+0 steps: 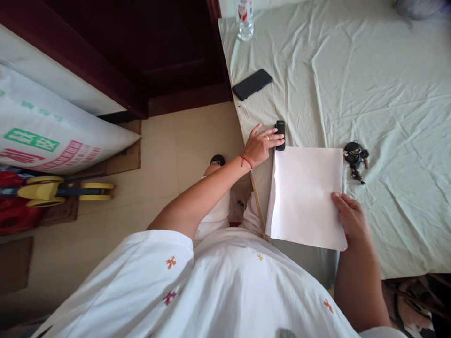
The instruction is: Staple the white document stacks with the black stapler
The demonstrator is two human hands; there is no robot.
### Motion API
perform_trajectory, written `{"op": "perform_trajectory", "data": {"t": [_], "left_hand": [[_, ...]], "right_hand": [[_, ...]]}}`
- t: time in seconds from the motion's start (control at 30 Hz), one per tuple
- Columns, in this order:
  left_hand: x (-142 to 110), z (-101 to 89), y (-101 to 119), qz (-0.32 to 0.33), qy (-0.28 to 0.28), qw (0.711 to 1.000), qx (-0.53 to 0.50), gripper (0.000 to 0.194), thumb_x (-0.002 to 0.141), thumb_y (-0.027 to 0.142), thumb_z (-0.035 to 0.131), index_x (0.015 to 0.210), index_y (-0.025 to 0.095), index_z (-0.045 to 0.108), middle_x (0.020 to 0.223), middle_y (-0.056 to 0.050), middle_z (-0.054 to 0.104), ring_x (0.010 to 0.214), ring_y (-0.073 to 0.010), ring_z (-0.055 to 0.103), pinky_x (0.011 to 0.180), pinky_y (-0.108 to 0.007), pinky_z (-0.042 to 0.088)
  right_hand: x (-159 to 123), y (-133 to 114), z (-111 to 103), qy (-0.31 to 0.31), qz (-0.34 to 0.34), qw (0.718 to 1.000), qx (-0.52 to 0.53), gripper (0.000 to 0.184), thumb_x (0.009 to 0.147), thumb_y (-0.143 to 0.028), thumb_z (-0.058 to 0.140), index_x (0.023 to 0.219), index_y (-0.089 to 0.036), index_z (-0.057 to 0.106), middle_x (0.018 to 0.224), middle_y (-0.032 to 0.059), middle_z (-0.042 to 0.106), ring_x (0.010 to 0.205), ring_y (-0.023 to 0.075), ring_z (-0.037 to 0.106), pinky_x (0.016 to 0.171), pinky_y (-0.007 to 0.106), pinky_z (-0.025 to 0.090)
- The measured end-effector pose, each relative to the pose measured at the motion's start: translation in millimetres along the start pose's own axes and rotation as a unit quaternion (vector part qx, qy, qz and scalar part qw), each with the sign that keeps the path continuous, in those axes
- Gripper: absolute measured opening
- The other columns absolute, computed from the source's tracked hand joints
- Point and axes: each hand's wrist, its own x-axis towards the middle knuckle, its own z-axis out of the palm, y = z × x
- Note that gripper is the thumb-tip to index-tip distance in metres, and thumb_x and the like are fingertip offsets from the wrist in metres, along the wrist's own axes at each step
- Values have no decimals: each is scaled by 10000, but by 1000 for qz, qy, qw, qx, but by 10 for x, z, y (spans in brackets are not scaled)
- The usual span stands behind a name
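Observation:
A stack of white paper lies on the pale green sheet near its front left corner. My right hand rests on the stack's right edge, thumb on top, gripping it. My left hand reaches past the stack's far left corner, fingers stretched out over a small black device that looks like a stapler, touching it. A red string is around my left wrist.
A black phone lies further back near the sheet's left edge, and a clear plastic bottle stands at the far corner. A bunch of keys lies right of the paper. To the left are tiled floor, a printed sack and a dark wooden door.

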Motion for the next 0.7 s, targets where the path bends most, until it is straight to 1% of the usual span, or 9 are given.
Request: {"op": "perform_trajectory", "data": {"t": [0.13,0.2,0.33,0.4,0.47,0.57,0.6,0.67,0.7], "left_hand": [[40,-16,19,-2,26,998,-58,453,875,5,544,1037,328,818,1276,-8,790,1369,-239,627,1336,-626,30],[42,-32,68,-10,24,999,-46,451,871,4,542,1035,322,817,1283,-10,787,1361,-237,627,1335,-623,39],[-34,-3,175,-31,8,999,14,502,890,36,500,1217,299,777,1452,-38,703,1477,-258,518,1321,-618,123],[-136,58,233,-34,29,999,8,483,917,106,519,1337,236,720,1540,-101,629,1521,-275,460,1312,-556,215],[-291,140,310,-37,73,997,-9,465,958,215,541,1402,147,660,1568,-186,579,1505,-292,467,1292,-486,284],[-583,257,468,-105,169,979,-46,475,1018,413,516,1378,121,623,1423,-225,648,1358,-311,567,1222,-473,355],[-680,282,526,-140,180,971,-74,501,1017,481,521,1362,129,612,1360,-215,670,1227,-292,624,1158,-453,412],[-850,298,636,-196,139,957,-164,589,992,622,526,1340,151,586,1198,-158,717,926,-230,644,945,-400,509],[-917,287,684,-204,109,952,-202,614,972,680,527,1298,165,598,1096,-115,723,871,-208,619,888,-371,507]], "right_hand": [[21,16,13,0,-5,1000,2,393,725,-598,864,937,-279,776,784,55,790,627,280,732,458,366,539],[23,23,29,-4,-7,1000,0,390,733,-609,853,928,-281,772,767,51,784,612,277,723,455,368,531],[-39,45,37,-18,-43,999,-15,427,758,-653,827,914,-264,745,739,38,765,562,234,676,443,335,487],[-112,62,1,-12,-61,998,-28,443,783,-667,810,931,-255,744,729,32,752,532,205,636,439,315,452],[-206,80,-67,-1,-72,996,-44,450,804,-673,795,948,-249,750,721,29,738,509,180,592,431,300,419],[-355,109,-200,20,-88,994,-59,458,822,-682,781,996,-258,764,734,27,728,524,174,574,438,296,416],[-399,119,-239,29,-97,993,-64,457,829,-682,777,1015,-265,768,742,26,726,533,175,572,443,297,418],[-463,136,-290,51,-123,988,-77,442,843,-678,768,1032,-277,774,756,22,718,553,173,559,453,299,414],[-482,141,-299,64,-137,985,-83,432,849,-675,765,1023,-280,776,766,24,715,571,173,555,461,299,411]]}}
